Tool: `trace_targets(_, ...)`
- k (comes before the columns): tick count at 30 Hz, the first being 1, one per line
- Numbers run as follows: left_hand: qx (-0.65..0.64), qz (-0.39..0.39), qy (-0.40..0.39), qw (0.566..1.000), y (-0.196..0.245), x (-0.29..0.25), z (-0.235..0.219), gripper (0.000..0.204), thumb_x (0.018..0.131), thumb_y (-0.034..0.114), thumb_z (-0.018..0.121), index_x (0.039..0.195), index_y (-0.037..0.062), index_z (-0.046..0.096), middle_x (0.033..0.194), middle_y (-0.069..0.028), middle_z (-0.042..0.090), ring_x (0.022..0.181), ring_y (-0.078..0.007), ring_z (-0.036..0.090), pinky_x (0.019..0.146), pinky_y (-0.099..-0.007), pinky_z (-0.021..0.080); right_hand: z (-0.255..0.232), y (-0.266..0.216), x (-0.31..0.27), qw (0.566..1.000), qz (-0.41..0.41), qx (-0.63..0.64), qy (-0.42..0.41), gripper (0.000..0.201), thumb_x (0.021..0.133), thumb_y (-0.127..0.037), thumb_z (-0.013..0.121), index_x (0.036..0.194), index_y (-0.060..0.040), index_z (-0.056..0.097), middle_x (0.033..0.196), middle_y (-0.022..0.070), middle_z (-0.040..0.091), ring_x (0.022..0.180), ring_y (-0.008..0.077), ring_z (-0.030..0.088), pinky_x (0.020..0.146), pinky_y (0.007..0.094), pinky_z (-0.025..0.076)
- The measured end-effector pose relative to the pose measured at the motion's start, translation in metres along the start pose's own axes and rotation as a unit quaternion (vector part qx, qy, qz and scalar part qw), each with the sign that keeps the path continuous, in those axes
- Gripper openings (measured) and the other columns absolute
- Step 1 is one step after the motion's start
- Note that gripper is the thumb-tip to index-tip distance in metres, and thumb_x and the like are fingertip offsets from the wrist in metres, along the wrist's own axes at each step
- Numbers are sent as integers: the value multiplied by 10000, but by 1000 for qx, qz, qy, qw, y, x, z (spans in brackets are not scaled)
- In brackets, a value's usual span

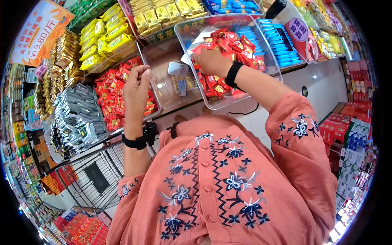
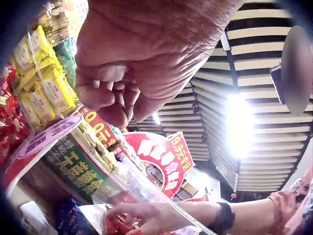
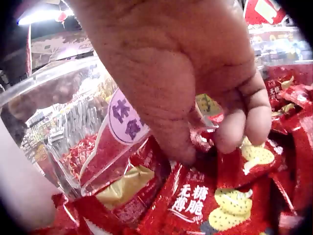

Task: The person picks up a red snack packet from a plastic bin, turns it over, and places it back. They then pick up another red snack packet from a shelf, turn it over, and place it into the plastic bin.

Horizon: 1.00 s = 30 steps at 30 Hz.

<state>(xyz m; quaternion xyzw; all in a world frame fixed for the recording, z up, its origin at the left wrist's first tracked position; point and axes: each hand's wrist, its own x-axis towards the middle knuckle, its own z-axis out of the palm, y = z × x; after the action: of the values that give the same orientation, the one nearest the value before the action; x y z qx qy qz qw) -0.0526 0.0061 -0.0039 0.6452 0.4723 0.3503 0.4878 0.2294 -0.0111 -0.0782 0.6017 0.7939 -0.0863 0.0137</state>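
Observation:
My right hand [image 1: 214, 63] is down in a clear plastic bin [image 1: 210, 107] heaped with red cracker packets [image 1: 234, 49]. In the right wrist view its thumb and curled fingers close around a red packet [image 3: 210, 105], partly hidden under the palm. More packets [image 3: 195, 200] printed with round crackers lie right below the fingertips. My left hand [image 1: 136, 92] is held up with loosely curled fingers and nothing in it, over another bin of red packets [image 1: 112, 92]. The left wrist view shows its palm [image 2: 151, 54] from below.
Between the two red heaps is a clear bin section [image 1: 163, 94] with a white card [image 1: 178, 68] in it. Silver packets [image 1: 77, 114], yellow packets [image 1: 108, 36] and blue packets [image 1: 277, 41] fill nearby bins. A wire shopping cart [image 1: 98, 175] stands at lower left.

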Motion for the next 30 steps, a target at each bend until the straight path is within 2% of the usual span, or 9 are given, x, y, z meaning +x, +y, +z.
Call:
trace_targets(5, -13, 13, -12, 1000, 0, 2, 10, 186, 995, 155, 609, 1116, 18, 640, 866, 24, 605, 734, -41, 514, 652, -205, 438, -18, 13, 3, 997, 24, 70, 19, 232, 858, -162, 634, 1076, -85, 628, 908, 204, 685, 886, 376, 685, 675, 490, 554)
trace_targets(6, -15, 15, -19, 1000, 2, 3, 12, 187, 994, 155, 608, 1120, 21, 639, 869, 22, 606, 732, -43, 513, 649, -206, 440, 7, 37, 11, 987, -10, 114, 113, 206, 909, -226, 619, 1034, -62, 616, 848, 161, 674, 740, 314, 678, 600, 433, 522)
trace_targets(8, -41, 2, -41, 998, 6, 6, 19, 197, 996, 164, 602, 1132, 25, 636, 886, 16, 615, 730, -45, 521, 641, -205, 443, -64, 29, -15, 922, 127, 364, 17, 248, 929, -282, 633, 986, -42, 614, 789, 108, 659, 651, 233, 657, 554, 357, 501)
trace_targets(9, -61, -16, -58, 996, 8, 6, 21, 206, 999, 173, 596, 1140, 27, 633, 899, 10, 623, 731, -46, 528, 635, -204, 445, -95, 22, -28, 856, 190, 479, -33, 281, 939, -310, 641, 963, -32, 613, 760, 81, 651, 607, 192, 646, 530, 320, 491)
trace_targets(12, -113, -54, -110, 986, 13, 8, 29, 258, 1014, 221, 580, 1195, 42, 619, 941, -14, 662, 725, -31, 561, 601, -179, 446, -116, 24, -48, 802, 143, 580, -25, 358, 949, -380, 652, 943, -25, 604, 673, 7, 588, 526, 95, 583, 486, 226, 433)
trace_targets(16, -167, -61, -161, 971, 26, 11, 42, 322, 1028, 270, 557, 1239, 30, 602, 1028, -57, 683, 746, -50, 608, 605, -179, 463, -121, 16, -63, 744, 155, 650, 0, 280, 934, -287, 681, 922, -14, 620, 654, 59, 630, 556, 144, 634, 530, 259, 501)
trace_targets(21, -206, -68, -189, 958, 37, 13, 46, 377, 1026, 298, 562, 1249, -5, 588, 1054, -62, 672, 785, -83, 644, 620, -197, 478, -130, -7, -65, 731, 114, 672, -5, 286, 952, -287, 671, 992, -11, 607, 669, 46, 643, 565, 129, 640, 541, 245, 504)
trace_targets(26, -248, -75, -148, 955, 39, 6, 36, 291, 998, 254, 619, 1178, 25, 618, 899, 8, 662, 692, -47, 596, 574, -189, 437, -136, -38, -56, 728, 79, 682, -5, 288, 964, -295, 657, 1015, -15, 609, 680, 47, 652, 573, 125, 649, 535, 241, 514)
trace_targets(30, -236, -76, -110, 962, 30, 2, 15, 290, 986, 261, 638, 1141, 18, 610, 819, 14, 635, 651, -43, 593, 533, -177, 421, -131, -63, -43, 761, 86, 643, 23, 386, 954, -364, 663, 1068, 2, 619, 865, 85, 721, 536, 77, 604, 477, 212, 472)
